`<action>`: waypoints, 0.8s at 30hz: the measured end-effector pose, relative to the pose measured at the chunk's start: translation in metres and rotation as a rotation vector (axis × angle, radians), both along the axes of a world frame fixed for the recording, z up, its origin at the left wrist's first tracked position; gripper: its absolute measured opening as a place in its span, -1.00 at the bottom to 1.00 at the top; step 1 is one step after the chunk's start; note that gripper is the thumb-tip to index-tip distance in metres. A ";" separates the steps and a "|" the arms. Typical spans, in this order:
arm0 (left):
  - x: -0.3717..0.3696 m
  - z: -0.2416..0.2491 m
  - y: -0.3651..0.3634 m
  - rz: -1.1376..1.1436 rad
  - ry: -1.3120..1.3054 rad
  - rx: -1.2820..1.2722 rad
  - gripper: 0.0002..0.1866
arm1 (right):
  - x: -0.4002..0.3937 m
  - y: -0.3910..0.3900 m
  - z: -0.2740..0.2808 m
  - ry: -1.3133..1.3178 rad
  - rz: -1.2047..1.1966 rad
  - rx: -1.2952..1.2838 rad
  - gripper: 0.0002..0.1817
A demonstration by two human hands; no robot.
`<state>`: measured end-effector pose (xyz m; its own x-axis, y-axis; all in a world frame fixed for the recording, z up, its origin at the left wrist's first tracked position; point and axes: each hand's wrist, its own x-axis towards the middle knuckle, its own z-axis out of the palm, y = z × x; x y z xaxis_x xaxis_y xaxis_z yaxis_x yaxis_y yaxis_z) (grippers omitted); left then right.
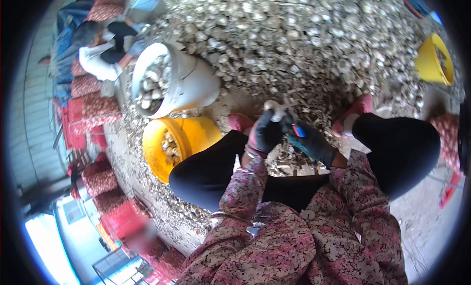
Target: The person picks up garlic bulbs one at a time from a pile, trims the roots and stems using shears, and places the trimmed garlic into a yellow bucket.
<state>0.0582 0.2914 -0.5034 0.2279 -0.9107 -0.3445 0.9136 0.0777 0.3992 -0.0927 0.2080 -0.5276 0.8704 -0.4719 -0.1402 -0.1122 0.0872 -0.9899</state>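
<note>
Between my knees, my left hand [267, 132], in a dark glove, is closed around a whitish garlic bulb [271, 106] with its stem pointing right. Close beside it, my gloved right hand [316, 143] grips a tool with a red and blue handle [299, 131]. The tool's working end is hidden among the fingers, so its exact kind does not show. Beyond both hands spreads a large heap of garlic bulbs [289, 35] with dry stems.
A white bucket [198, 81] and a yellow bucket [201, 133], both holding garlic, lie tilted to my left. Another yellow bucket [428, 62] is at far right. A co-worker [100, 54] sits at upper left near filled red mesh sacks [100, 106].
</note>
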 end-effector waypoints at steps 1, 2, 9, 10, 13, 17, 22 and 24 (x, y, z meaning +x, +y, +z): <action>0.000 -0.005 0.002 0.006 0.035 0.093 -0.72 | 0.001 0.002 -0.001 -0.034 0.033 0.000 -0.62; 0.002 -0.017 0.005 0.004 0.007 -0.030 -0.71 | 0.000 0.005 -0.004 0.065 -0.017 0.269 -0.67; 0.051 0.036 0.017 0.453 0.114 0.001 -0.79 | 0.007 0.001 -0.019 0.344 -0.218 0.880 -0.78; 0.083 0.043 0.020 0.632 -0.048 -0.135 -0.77 | 0.008 -0.001 -0.016 0.355 -0.240 0.881 -0.78; 0.158 0.101 0.030 0.706 -0.083 -0.213 -0.62 | 0.013 -0.005 -0.010 0.244 -0.325 1.067 -0.74; 0.232 0.005 0.007 0.459 -0.443 0.036 -0.59 | 0.025 -0.011 -0.015 0.190 -0.329 1.210 -0.70; 0.222 -0.134 -0.094 0.149 -0.693 0.784 -0.50 | 0.029 -0.020 -0.008 0.367 -0.346 1.108 -0.68; 0.225 -0.189 -0.132 0.104 -1.342 1.126 -0.39 | 0.027 -0.023 -0.014 0.356 -0.370 1.085 -0.69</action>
